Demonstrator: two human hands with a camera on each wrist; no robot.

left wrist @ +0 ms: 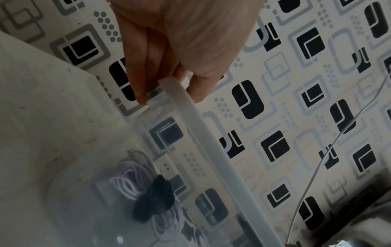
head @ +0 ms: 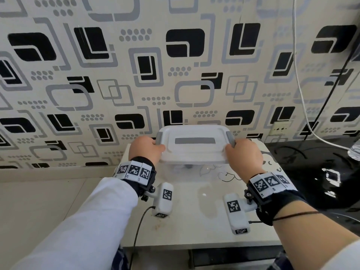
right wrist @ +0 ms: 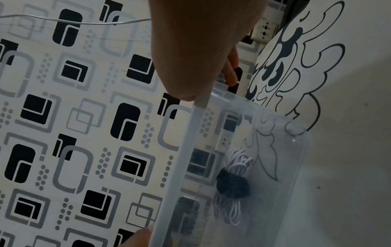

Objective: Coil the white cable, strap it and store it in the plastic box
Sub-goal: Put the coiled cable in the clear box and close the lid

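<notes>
Against geometric wallpaper (head: 97, 55), left hand (head: 145, 150) and right hand (head: 244, 155) both clasping translucent box's (right wrist: 275, 150) frosted lid (head: 194, 145)

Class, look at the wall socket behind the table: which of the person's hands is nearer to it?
Right. The right hand grips the lid end just below-left of the wall socket; the left hand holds the opposite end.

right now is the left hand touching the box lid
Touching. The left wrist view shows the left hand pinching the lid edge, fingers under it, thumb on top.
</notes>
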